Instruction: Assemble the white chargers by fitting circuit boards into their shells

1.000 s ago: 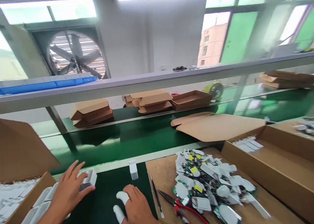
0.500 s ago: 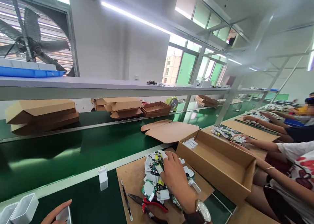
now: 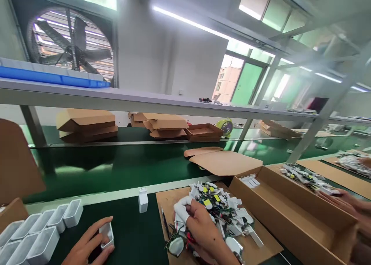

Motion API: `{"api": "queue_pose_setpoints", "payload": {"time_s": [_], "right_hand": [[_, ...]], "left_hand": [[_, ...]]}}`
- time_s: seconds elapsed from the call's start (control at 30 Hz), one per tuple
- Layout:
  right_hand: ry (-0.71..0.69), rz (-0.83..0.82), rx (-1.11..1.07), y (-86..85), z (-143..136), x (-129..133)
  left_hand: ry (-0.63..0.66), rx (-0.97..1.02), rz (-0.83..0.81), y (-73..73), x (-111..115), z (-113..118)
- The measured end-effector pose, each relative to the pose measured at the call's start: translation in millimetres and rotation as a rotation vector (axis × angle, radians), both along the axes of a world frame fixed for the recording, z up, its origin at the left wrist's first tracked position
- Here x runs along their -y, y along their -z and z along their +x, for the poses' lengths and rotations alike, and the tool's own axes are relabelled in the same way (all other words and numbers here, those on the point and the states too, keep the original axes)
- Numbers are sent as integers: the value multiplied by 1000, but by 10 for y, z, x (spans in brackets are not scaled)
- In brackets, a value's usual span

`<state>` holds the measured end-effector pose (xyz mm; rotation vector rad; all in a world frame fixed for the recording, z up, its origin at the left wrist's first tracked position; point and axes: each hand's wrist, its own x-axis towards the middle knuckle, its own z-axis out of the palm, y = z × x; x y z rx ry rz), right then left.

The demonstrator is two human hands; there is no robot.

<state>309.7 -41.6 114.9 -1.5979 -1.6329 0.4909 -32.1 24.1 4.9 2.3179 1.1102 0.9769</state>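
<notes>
My left hand (image 3: 89,243) is curled around a small white open plastic case (image 3: 107,235), near the front edge of the green work surface. Over the brown cardboard sheet (image 3: 165,191), my right hand (image 3: 199,222) is pinched shut, with white coverings on its fingertips. A circuit board with a round white part (image 3: 176,245) hangs below those fingers, and thin wires run up to them. Beside the hand lies a heap of circuit boards and white plastic parts (image 3: 223,207). Red-handled pliers (image 3: 189,238) are mostly hidden under the hand. Tweezers (image 3: 165,222) lie left of them.
Rows of white open cases (image 3: 43,245) stand at the left. One white adapter (image 3: 143,200) stands upright between my hands. A long cardboard box (image 3: 284,203) is at the right, with a few white pieces inside. Beyond it are a co-worker's hands (image 3: 339,199). A shelf (image 3: 162,102) spans above.
The view has swung left, showing more white cases. My right hand has come off the heap towards me with a circuit board. My left hand, with its case, shows more fully.
</notes>
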Motion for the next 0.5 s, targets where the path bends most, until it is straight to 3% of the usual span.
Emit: {"api": "queue_pose_setpoints", "payload": {"time_s": [0.1,0.17,0.23,0.37,0.43,0.5], "right_hand": [[-143,-41,16,289,-527,-237],[-208,-45,48,365,-704,-310],[-322,-17,115,354,-757,-331],[-708,43,379,302,-770,-314],[-764,25,481,343,-826,-320],[-716,16,511,413,-906,-353]], "left_hand": [[-23,-21,-21,-146,42,-9],[-28,-38,-24,-208,51,-21],[-32,-40,-32,-247,48,-33],[-27,-19,-63,-290,28,-47],[-21,-7,-86,-308,24,-56],[-20,12,-102,-326,25,-71]]}}
